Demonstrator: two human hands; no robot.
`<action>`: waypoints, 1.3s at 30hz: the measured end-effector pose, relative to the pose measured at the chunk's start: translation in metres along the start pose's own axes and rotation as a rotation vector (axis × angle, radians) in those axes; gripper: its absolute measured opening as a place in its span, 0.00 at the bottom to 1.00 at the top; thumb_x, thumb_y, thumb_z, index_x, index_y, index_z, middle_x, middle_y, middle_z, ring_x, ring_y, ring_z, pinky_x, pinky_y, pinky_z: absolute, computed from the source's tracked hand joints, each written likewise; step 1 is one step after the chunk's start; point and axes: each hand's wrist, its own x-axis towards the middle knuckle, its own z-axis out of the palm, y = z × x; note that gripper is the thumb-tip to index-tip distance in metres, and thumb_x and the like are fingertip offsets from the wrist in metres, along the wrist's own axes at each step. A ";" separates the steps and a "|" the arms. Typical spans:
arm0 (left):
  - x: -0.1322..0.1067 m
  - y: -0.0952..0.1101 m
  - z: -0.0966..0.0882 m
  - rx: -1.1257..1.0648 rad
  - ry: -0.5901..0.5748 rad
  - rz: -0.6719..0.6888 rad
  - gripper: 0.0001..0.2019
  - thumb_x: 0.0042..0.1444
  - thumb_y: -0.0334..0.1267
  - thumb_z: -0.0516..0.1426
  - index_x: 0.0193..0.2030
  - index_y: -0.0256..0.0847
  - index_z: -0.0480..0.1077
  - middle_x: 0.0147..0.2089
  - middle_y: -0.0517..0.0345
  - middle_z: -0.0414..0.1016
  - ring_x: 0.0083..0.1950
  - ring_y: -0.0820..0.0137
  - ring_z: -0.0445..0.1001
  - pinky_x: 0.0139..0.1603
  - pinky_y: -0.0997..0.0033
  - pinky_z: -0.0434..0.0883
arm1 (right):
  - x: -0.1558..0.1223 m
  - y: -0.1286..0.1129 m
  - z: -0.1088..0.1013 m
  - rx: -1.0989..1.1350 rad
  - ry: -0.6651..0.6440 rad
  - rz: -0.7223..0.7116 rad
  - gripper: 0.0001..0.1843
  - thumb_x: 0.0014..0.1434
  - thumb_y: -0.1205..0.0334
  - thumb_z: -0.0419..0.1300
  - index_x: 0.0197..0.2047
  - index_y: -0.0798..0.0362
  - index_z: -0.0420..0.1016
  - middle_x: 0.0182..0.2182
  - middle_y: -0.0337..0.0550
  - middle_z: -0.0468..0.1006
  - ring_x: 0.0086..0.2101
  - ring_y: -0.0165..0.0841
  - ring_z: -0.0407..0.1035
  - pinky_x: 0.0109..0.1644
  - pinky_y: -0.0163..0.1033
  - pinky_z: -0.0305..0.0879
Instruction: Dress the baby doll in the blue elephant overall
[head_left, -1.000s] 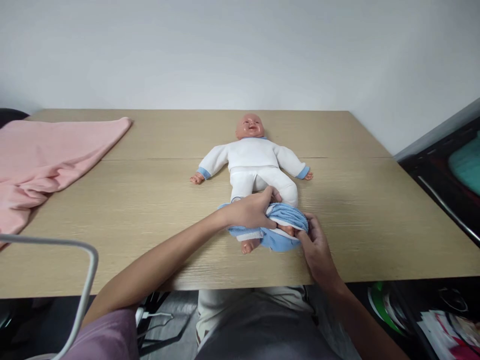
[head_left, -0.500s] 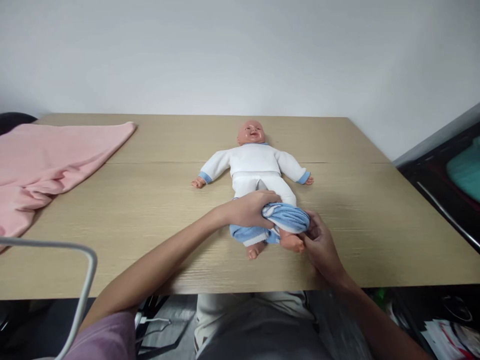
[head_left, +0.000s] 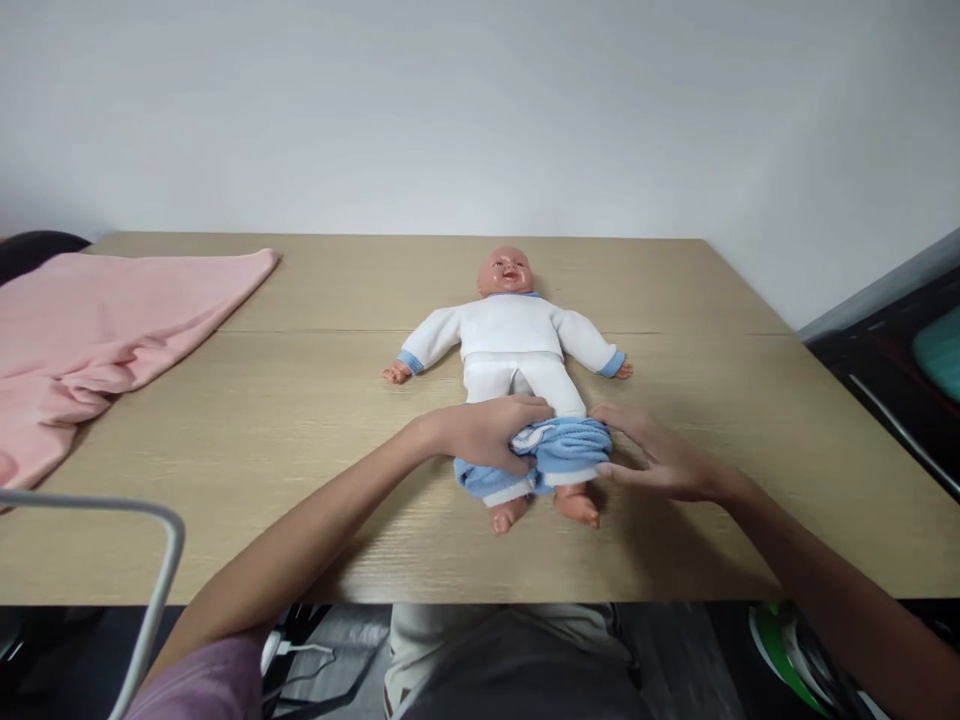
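Observation:
A baby doll [head_left: 513, 322] in a white top and white leggings lies on its back, head away from me, arms spread. Blue pants [head_left: 571, 447] with white trim are bunched around its lower legs, and both bare feet stick out of the cuffs. My left hand [head_left: 491, 432] is closed on the bunched cloth between the legs; its fingertips are partly hidden. At the outer side of the pant leg on the right is my right hand [head_left: 660, 455], thumb and fingers apart, the tips at the cloth's edge.
A pink blanket [head_left: 112, 330] lies in folds on the left of the wooden table [head_left: 315, 400]. A grey bent tube [head_left: 169, 560] stands at the lower left. A dark object with a teal patch [head_left: 941, 350] is beyond the right edge.
My right hand has opened from its pinch under the cuff and shifted to the outer side. The pant leg on the right sits lower and straighter. My left hand stays on the cloth.

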 end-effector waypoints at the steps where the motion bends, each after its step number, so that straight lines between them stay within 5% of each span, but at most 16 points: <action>1: -0.001 0.002 0.000 0.026 -0.002 -0.012 0.12 0.59 0.33 0.67 0.43 0.45 0.67 0.47 0.55 0.74 0.53 0.57 0.76 0.53 0.60 0.72 | 0.003 -0.001 -0.004 -0.057 -0.077 -0.040 0.17 0.66 0.44 0.74 0.48 0.46 0.86 0.44 0.44 0.87 0.45 0.46 0.80 0.54 0.49 0.79; 3: -0.006 0.009 0.001 0.108 0.040 -0.061 0.11 0.62 0.34 0.66 0.47 0.44 0.69 0.49 0.53 0.76 0.54 0.56 0.76 0.55 0.58 0.72 | 0.011 -0.002 -0.007 -0.138 -0.163 -0.104 0.16 0.72 0.43 0.68 0.48 0.47 0.84 0.43 0.44 0.85 0.45 0.45 0.77 0.54 0.49 0.75; 7: -0.025 0.022 0.005 0.271 0.186 -0.202 0.16 0.66 0.40 0.66 0.58 0.41 0.72 0.56 0.46 0.79 0.60 0.50 0.77 0.61 0.53 0.72 | 0.028 0.004 -0.005 -0.099 -0.128 -0.166 0.16 0.73 0.44 0.67 0.39 0.47 0.81 0.35 0.41 0.80 0.39 0.41 0.73 0.48 0.46 0.70; 12: -0.055 0.017 -0.012 0.196 0.184 -0.417 0.20 0.66 0.53 0.67 0.53 0.42 0.71 0.50 0.48 0.80 0.52 0.52 0.78 0.50 0.58 0.72 | 0.038 0.021 -0.001 0.043 -0.111 -0.058 0.15 0.70 0.45 0.70 0.41 0.47 0.80 0.34 0.37 0.79 0.35 0.37 0.71 0.43 0.41 0.70; 17: -0.069 -0.022 -0.018 -0.111 0.125 -0.236 0.16 0.68 0.53 0.65 0.50 0.44 0.72 0.48 0.56 0.77 0.48 0.61 0.75 0.50 0.63 0.72 | 0.034 0.030 0.011 0.165 -0.071 0.039 0.16 0.69 0.44 0.71 0.43 0.46 0.76 0.34 0.36 0.77 0.35 0.37 0.73 0.41 0.40 0.72; 21: -0.072 -0.054 0.008 -0.152 0.328 -0.050 0.16 0.65 0.51 0.67 0.49 0.44 0.71 0.50 0.52 0.77 0.52 0.59 0.75 0.57 0.57 0.74 | 0.034 0.030 0.022 0.122 0.080 -0.048 0.13 0.66 0.48 0.73 0.41 0.44 0.76 0.39 0.41 0.79 0.40 0.42 0.75 0.47 0.47 0.76; 24: -0.071 -0.062 0.024 -0.039 0.485 0.032 0.14 0.62 0.46 0.66 0.49 0.44 0.72 0.60 0.42 0.78 0.64 0.51 0.75 0.70 0.47 0.69 | 0.038 0.024 0.027 0.015 0.203 -0.211 0.10 0.62 0.55 0.73 0.41 0.44 0.77 0.43 0.46 0.82 0.44 0.48 0.78 0.52 0.53 0.77; 29: -0.069 -0.057 0.031 -0.029 0.598 -0.035 0.14 0.66 0.45 0.62 0.56 0.45 0.72 0.68 0.39 0.78 0.72 0.49 0.73 0.75 0.43 0.66 | 0.056 0.014 0.032 -0.087 0.130 -0.276 0.08 0.66 0.54 0.70 0.46 0.45 0.81 0.52 0.51 0.83 0.53 0.52 0.78 0.63 0.59 0.72; 35: -0.066 -0.060 0.043 -0.109 0.724 -0.239 0.11 0.72 0.48 0.59 0.52 0.44 0.69 0.46 0.51 0.79 0.48 0.57 0.78 0.53 0.56 0.76 | 0.072 0.024 0.050 0.237 0.173 -0.118 0.09 0.71 0.53 0.68 0.42 0.46 0.76 0.49 0.47 0.79 0.51 0.46 0.76 0.61 0.53 0.73; 39: -0.060 -0.057 0.045 0.095 0.867 -0.135 0.06 0.69 0.39 0.62 0.49 0.45 0.70 0.60 0.44 0.80 0.63 0.53 0.77 0.67 0.50 0.72 | 0.069 0.039 0.063 0.437 0.301 -0.020 0.12 0.72 0.53 0.70 0.43 0.45 0.71 0.47 0.43 0.78 0.48 0.42 0.76 0.58 0.49 0.73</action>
